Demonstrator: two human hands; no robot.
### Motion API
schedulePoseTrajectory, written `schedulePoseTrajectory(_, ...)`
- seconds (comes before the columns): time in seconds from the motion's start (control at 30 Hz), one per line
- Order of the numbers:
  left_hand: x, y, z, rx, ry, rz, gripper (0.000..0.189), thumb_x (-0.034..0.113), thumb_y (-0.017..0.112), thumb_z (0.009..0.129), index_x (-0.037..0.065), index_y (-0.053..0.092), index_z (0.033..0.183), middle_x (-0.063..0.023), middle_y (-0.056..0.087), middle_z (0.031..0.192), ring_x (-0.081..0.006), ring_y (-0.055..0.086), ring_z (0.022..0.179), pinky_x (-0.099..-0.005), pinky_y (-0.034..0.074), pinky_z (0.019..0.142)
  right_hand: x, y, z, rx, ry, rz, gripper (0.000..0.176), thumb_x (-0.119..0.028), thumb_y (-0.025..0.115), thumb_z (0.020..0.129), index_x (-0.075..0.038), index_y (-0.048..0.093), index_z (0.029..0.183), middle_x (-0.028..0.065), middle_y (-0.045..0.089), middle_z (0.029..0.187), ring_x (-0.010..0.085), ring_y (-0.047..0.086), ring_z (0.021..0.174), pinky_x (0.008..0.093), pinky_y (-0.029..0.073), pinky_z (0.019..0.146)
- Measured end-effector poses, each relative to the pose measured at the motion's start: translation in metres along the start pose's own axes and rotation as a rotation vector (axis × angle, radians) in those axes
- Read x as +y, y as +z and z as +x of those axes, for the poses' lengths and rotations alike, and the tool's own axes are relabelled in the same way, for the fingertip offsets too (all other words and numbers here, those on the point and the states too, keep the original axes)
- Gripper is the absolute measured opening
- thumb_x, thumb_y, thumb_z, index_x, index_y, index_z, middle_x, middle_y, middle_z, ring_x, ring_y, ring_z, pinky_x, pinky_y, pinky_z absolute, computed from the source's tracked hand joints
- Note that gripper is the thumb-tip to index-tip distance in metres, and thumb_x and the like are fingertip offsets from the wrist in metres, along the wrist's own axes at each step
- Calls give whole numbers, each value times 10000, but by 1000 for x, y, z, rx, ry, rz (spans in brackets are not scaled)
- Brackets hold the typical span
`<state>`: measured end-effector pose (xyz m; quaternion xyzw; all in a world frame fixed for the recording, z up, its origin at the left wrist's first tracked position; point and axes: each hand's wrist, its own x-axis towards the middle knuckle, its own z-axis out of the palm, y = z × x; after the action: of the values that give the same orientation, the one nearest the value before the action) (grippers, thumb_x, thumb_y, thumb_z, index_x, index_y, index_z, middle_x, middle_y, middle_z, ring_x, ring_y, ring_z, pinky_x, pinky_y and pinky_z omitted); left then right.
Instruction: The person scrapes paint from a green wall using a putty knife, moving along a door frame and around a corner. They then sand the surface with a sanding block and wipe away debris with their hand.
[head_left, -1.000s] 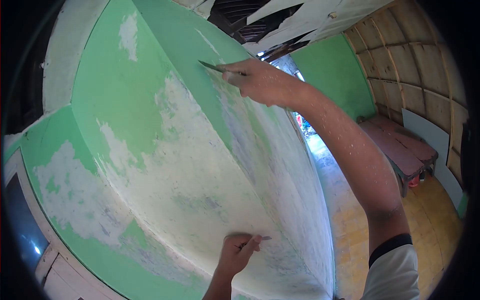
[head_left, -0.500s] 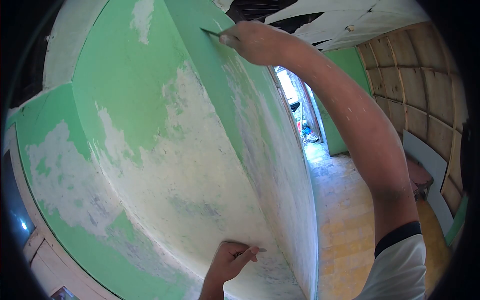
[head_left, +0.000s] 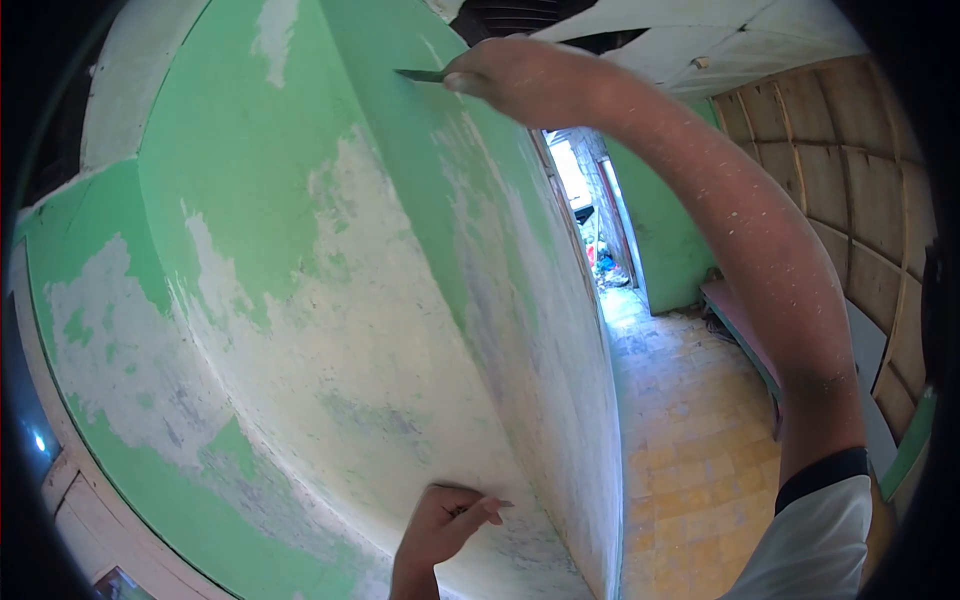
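Observation:
High on the green wall (head_left: pixel 240 130), close to its corner edge, my right hand (head_left: pixel 520 80) grips a scraper (head_left: pixel 418 75). The dark thin blade points left and its tip is right at the painted surface. Low down, my left hand (head_left: pixel 440 525) is closed in front of a bare whitish patch (head_left: pixel 370 350). A small grey tip (head_left: pixel 506 503) sticks out past its thumb; the rest is hidden in the fingers, and I cannot tell what it is. Paint has come off in ragged areas on both faces of the corner, and pale flecks dot my right forearm.
To the right, a yellowish tiled floor (head_left: pixel 690 460) runs to a bright doorway (head_left: pixel 575 180) with clutter beyond it. A low bench (head_left: pixel 740 325) stands by the wood-framed partition (head_left: pixel 840 160). The ceiling (head_left: pixel 690 50) has a dark broken opening. A pale frame (head_left: pixel 120 510) lines the lower left.
The scraper has tilted from slanting down to nearly level, its tip a little lower. My right forearm has swung right, uncovering more of the bench. My left hand keeps its grip.

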<state>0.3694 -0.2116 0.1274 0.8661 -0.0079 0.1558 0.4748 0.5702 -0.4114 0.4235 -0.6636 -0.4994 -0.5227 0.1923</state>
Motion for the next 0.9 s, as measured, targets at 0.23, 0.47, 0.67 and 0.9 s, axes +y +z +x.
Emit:
schedulePoseTrajectory(0.23,-8,-5,-2,1,-89,-148,300,226,604,863,0,667,675,24,446,472,-47,387,465,-224,281,442,-9,-30,-21,-82,83,5,366,-282,379,945,4,588,1039,217,604,908,346,590,852,421,447,808)
schedulePoseTrajectory(0.47,-6,-4,-3,35,-94,-115,309,242,616,856,3,664,666,26,447,476,-45,380,468,-230,274,441,14,15,17,33,40,-22,362,-299,396,942,-11,587,1049,210,602,892,353,581,847,420,440,807)
schedulePoseTrajectory(0.67,-14,-4,-1,43,27,-64,313,202,570,876,-14,656,666,48,359,430,-32,289,388,-218,205,386,12,5,-5,61,3,27,353,-283,396,941,-6,583,1057,198,603,864,346,578,832,411,444,795)
schedulePoseTrajectory(0.9,-6,1,-2,60,-43,-93,307,216,601,857,-6,660,653,38,381,435,-43,318,416,-231,225,409,11,5,-1,-73,104,-24,367,-301,404,942,1,600,1016,189,605,837,331,593,811,419,448,774)
